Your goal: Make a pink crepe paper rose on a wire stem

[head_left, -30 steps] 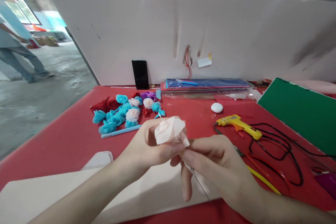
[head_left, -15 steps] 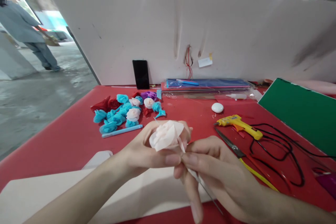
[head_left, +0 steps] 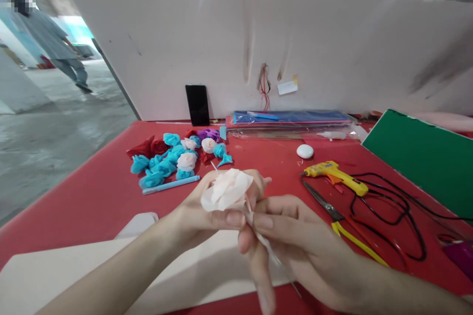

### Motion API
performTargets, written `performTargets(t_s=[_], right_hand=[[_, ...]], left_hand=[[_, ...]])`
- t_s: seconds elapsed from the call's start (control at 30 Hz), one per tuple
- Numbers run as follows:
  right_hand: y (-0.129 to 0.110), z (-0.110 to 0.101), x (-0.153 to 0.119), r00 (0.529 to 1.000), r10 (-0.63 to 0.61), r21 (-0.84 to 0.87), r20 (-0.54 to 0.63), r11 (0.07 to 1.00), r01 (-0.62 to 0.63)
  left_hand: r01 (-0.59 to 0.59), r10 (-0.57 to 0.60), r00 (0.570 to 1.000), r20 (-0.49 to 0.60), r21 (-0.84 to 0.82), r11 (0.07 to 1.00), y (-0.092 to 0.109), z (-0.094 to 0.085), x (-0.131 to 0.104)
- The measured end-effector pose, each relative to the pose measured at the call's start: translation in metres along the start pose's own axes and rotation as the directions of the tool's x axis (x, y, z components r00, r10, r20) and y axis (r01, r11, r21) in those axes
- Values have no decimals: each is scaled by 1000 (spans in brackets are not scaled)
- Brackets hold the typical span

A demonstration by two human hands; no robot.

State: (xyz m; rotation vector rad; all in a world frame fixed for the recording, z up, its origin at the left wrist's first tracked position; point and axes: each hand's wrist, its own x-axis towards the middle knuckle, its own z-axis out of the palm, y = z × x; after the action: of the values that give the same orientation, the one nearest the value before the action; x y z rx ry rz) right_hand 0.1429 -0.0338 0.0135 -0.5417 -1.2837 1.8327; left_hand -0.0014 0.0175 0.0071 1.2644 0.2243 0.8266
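Since the earlier frames, the pale pink paper flower (head_left: 226, 192) has slid slightly left, and the person (head_left: 53, 42) in the background has shifted as well. The flower sits between the 2 hands, above the pale sheet (head_left: 192, 275), its thin, crinkled petals layered in a loose, rounded cup. The left hand (head_left: 199, 211) is curled around it, thumb pressed near its base; the right hand (head_left: 308, 236) pinches the narrow paper-wrapped stem (head_left: 272, 254), which runs down to a thin, wire-like end. On the smooth red tabletop (head_left: 92, 177), a heap of crumpled blue, red, pink and purple paper roses (head_left: 164, 162) lies beyond the left hand. Near the right hand are metal-bladed scissors (head_left: 328, 206) and a yellow plastic glue gun (head_left: 336, 174) with a looping black cord; a smooth white oval object (head_left: 305, 151) lies farther back.
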Motion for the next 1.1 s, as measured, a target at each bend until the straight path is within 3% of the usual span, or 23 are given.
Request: performTargets(t_s=[0.1,0.17,0.27,0.37,0.5,0.63,0.73,0.83,0.9,0.97,1.1], right_hand=[[-9,-2,-1,992,-122,-312,1,943,117],[-15,-3,-4,982,-187,-543,-34,828,139],[-18,-2,-6,956,-285,-759,-64,637,139],[-16,-2,-5,922,-383,-872,-56,468,141],[-11,-6,-4,848,-525,-939,67,255,232],[-12,-6,-5,814,-566,-944,131,179,276],[-13,-4,-7,843,-533,-931,67,270,244],[-14,-2,-8,921,-384,-814,-65,555,174],[-13,-2,-7,961,-250,-651,-121,751,114],[-12,-3,-5,981,-135,-460,-137,886,58],[-10,-6,-1,995,-25,-186,-99,983,6]], left_hand=[[56,-54,997,-57,34,998,2,-2,0],[86,-82,993,-86,40,995,2,-3,0],[95,-90,991,-104,45,994,-1,-2,-1],[75,-66,986,-152,56,996,-3,2,-3],[26,-33,975,-218,-37,999,-3,10,-3],[23,-42,977,-207,-95,995,-2,15,-2],[22,-38,990,-135,-116,993,-2,14,-2],[49,-60,996,-67,-151,987,-3,11,-3],[70,-81,995,-58,-172,983,-2,9,-3],[67,-81,993,-82,-163,984,-1,8,-3],[82,-97,988,-119,-125,989,0,7,-3]])
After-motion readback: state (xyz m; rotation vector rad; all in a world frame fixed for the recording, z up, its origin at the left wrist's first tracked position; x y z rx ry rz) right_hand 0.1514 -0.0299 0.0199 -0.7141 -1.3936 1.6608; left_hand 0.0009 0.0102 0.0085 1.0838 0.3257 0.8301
